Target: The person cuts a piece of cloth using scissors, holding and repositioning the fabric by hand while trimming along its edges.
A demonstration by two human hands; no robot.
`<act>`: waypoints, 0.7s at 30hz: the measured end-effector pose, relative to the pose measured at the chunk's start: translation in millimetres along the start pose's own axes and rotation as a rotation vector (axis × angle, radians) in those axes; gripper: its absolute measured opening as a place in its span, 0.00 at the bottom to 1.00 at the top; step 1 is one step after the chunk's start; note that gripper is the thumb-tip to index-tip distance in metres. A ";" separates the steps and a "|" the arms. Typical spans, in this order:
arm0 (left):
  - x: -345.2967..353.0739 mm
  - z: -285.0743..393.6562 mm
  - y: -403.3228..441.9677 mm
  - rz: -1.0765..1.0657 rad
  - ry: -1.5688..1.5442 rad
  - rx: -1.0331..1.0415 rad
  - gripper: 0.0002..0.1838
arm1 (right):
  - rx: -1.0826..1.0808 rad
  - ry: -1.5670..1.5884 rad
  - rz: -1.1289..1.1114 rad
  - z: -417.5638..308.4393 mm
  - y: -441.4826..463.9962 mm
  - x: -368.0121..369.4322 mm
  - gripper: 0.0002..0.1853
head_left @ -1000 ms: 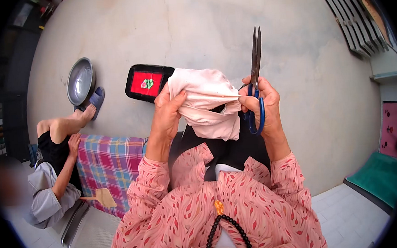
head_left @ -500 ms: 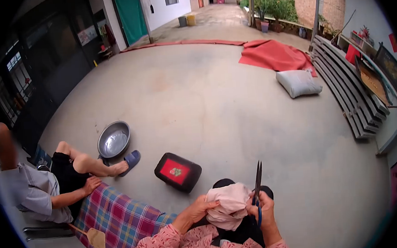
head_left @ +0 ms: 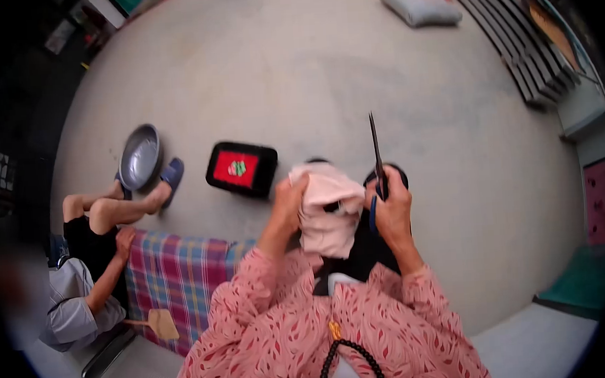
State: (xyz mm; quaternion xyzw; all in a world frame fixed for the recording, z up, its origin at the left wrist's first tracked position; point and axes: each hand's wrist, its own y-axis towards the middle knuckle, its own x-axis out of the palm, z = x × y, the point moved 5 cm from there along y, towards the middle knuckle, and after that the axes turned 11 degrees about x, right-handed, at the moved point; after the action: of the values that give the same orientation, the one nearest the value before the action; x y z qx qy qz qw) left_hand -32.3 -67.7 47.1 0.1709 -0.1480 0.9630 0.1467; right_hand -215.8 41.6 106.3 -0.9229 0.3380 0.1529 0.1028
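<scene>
Pink cloth [head_left: 326,230] in my left hand [head_left: 289,205], scissors [head_left: 377,158] in my right hand [head_left: 392,208]

My left hand is closed on the near edge of the cloth, which hangs between both hands, over my lap. My right hand is curled around the scissors; whether it also touches the cloth, I cannot tell. Beyond the left hand, to its left, a black box [head_left: 240,168] lies on the floor [head_left: 296,85].

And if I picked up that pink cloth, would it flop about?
Probably: the pink cloth looks creased, so it should sag. It's likely light, since the left hand grips it at one side. It might gape if tugged, because a dark gap shows near its middle.
</scene>
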 end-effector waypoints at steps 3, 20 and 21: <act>-9.8 -8.6 -11.6 0.114 -0.085 -0.041 0.15 | 0.079 0.151 -0.068 28.0 -15.5 23.1 0.21; -7.3 -21.6 -13.0 0.164 -0.036 -0.008 0.18 | -0.068 0.034 0.171 16.6 -27.5 28.6 0.21; -3.6 -20.1 -14.1 0.165 -0.036 -0.017 0.18 | -0.011 0.104 0.119 19.0 -27.7 32.9 0.21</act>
State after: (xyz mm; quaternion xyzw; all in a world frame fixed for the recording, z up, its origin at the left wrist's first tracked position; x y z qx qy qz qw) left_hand -30.2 -49.0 31.1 0.1744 -0.1722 0.9673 0.0658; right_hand -177.8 48.5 79.4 -0.9084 0.3965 0.1123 0.0707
